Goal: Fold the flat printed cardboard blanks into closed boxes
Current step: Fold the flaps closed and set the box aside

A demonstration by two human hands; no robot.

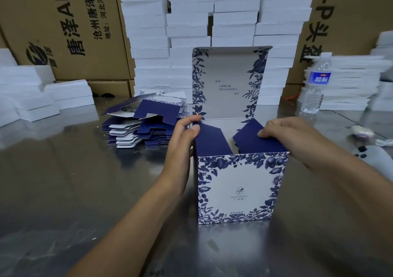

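Observation:
A white box with blue floral print (238, 189) stands upright on the steel table, its lid (227, 85) raised at the back. Two dark blue side flaps (210, 140) lean inward over the opening. My left hand (182, 140) grips the box's upper left side, thumb on the left flap. My right hand (297, 136) holds the upper right edge, its thumb pressing the right flap (255, 142) down. A pile of flat printed blanks (146, 121) lies left of the box.
Stacks of white foam pads (191, 32) rise behind the box, with more at the left (32, 94) and right (348, 81). Brown cartons (63, 21) line the back. A water bottle (316, 85) stands at right, near a grey controller (370, 155).

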